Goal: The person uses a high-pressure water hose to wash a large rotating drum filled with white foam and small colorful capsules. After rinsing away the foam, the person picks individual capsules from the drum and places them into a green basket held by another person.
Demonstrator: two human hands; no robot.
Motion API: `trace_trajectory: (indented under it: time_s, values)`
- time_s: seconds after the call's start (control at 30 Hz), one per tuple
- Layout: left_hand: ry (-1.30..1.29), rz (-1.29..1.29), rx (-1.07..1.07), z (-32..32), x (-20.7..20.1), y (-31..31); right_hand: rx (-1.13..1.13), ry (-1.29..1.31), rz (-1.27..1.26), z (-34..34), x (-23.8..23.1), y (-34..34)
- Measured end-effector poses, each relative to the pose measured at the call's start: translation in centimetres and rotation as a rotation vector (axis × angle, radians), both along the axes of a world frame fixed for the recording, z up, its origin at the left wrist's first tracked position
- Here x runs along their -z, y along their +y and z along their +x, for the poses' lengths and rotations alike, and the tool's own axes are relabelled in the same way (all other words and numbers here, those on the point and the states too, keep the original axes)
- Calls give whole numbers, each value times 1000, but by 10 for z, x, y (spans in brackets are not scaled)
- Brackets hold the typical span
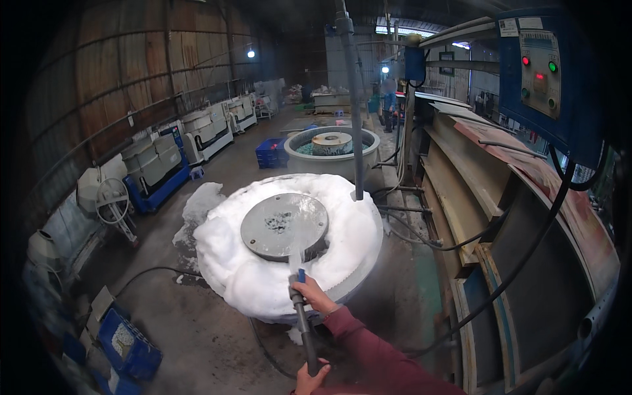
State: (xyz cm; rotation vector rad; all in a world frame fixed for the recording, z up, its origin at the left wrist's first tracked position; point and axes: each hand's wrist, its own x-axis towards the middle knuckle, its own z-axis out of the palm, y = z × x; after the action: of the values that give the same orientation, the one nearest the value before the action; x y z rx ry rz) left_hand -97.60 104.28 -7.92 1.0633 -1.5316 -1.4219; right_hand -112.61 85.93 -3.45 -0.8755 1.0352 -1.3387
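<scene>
Two round tubs stand one behind the other on the floor. The near tub (361, 275) is heaped with thick white foam (230, 280), smooth and billowy, which hides most of its rim; a grey stretch of edge shows at the right. From the middle of the foam rises one flat grey disc (284, 226), wet-looking, with a dark mottled patch and at least two small bolt-like spots near its edge.

The right hand (317, 296) is wrapped around the upper end of a dark, rigid-looking spray pipe (303, 320), beside a small blue lever (301, 275). The left hand (311, 378) grips the same pipe lower down, near the bottom edge of the view. The pipe's nozzle end is over the near side of the tub, and one whitish jet of water (296, 245) runs from it onto the disc.

The far tub (296, 166) has a pale, smooth rim and holds a mass of small blue-green pieces (307, 150) around one round, rust-stained centre block (331, 141). Just left of it sits a blue plastic crate (270, 153); its contents are too small to tell. At lower left, a blue basket (141, 355) holds small white pieces (122, 340). One upright grey pipe (356, 118) comes down at the near tub's far right edge. A loose patch of foam (201, 207) lies on the floor to the left.
</scene>
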Motion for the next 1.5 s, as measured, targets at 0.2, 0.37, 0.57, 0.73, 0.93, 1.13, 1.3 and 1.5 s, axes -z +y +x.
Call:
trace_trajectory:
  time_s: [0.2,0.37,0.57,0.73,0.93,1.13,1.3,1.5]
  values:
    - [22,152,-48,-15,13,11,-87,-24,216,-25,41,-1]
    - [28,78,-47,-18,11,31,-23,-84,170,-26,69,19]
    - [94,162,-111,-27,6,44,-69,-66,143,-20,55,20]
    - [96,139,-119,-28,6,44,-64,-104,247,-27,62,32]
    - [55,138,-136,-27,8,45,-48,-117,181,-23,54,31]
    - [77,174,-128,-24,6,41,-81,-115,186,-27,59,28]
    - [-17,72,-164,-15,25,39,-118,-1,110,-15,69,24]
    - [50,202,-48,-7,-31,46,-169,-112,208,-12,46,60]
